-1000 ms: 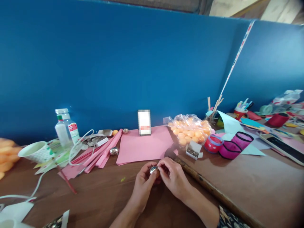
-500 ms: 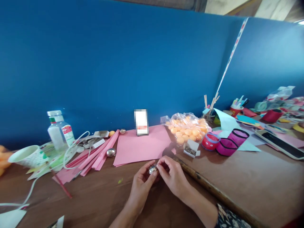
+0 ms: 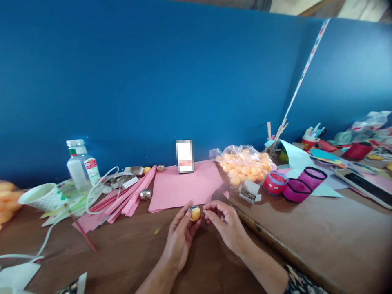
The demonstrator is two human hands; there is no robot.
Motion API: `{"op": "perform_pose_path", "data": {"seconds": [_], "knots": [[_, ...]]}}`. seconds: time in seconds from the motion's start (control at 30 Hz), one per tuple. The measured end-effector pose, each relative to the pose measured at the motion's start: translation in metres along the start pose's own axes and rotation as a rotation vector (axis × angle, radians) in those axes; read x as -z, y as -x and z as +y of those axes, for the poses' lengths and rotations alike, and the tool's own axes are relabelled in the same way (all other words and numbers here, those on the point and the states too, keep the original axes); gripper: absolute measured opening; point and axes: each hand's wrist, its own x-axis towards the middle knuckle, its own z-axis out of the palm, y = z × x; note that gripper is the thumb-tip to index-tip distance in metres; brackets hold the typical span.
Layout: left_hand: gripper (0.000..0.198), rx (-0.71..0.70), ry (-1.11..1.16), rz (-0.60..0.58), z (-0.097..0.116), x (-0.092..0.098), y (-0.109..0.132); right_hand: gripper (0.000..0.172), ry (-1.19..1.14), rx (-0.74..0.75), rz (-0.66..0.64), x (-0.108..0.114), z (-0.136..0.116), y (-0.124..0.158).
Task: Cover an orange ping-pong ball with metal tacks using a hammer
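Gripping the ball [image 3: 195, 214] above the counter [image 3: 128, 257], out from its back edge, the fingers of the left hand [image 3: 180, 230] showed it part silvered, part orange left bare, while whether the right hand [image 3: 226, 225] pinched anything was unclear.

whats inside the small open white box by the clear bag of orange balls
The small white box holds tiny, shiny brownish pieces, too small to identify. They hide its floor and anything beneath them.
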Motion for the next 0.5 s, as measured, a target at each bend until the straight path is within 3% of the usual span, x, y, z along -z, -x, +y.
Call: {"op": "perform_pose_path", "data": {"seconds": [0.23,0.5], "knots": [[0.047,-0.006,-0.001,-0.019,-0.002,0.002,0.0,0.008,-0.018,-0.061,-0.004,-0.0001,0.0008,0.0013],[0.039,-0.025,-0.026,-0.039,-0.0027,0.0016,-0.0003,0.009,-0.147,-0.098,0.0,-0.0034,0.0022,0.0019]]}}
